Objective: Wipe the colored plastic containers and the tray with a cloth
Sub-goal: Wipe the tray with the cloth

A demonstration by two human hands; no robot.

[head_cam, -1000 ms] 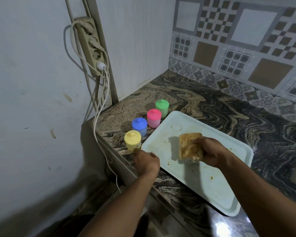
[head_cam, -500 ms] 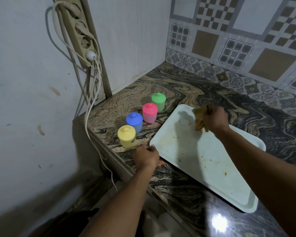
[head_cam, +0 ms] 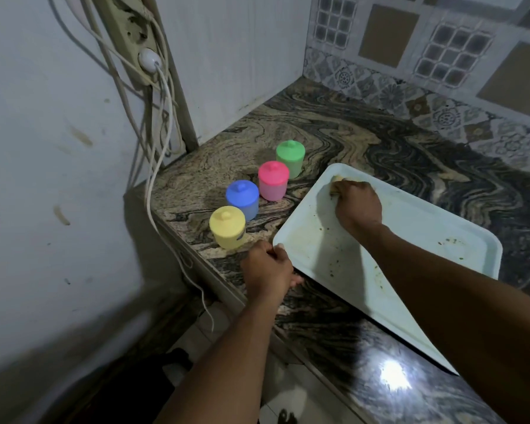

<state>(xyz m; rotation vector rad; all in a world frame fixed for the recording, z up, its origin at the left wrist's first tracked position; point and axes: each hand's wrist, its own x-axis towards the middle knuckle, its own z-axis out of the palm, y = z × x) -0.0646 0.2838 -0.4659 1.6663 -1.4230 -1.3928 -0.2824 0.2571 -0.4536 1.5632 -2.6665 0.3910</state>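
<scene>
Tray (head_cam: 312,252) lies flat on our countertop (head_cam: 318,133), speckled with dirt | our left hand (head_cam: 268,270) curls round its near-left corner | our right hand (head_cam: 357,203) grips the cloth (head_cam: 337,179), pressing it into the tray's far-left corner | yellow container (head_cam: 227,226), blue container (head_cam: 242,198), pink container (head_cam: 273,183), green container (head_cam: 290,157) stand in a row just left of the tray

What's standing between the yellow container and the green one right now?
In the head view, the blue container and the pink container stand in the row between the yellow container and the green container.
</scene>
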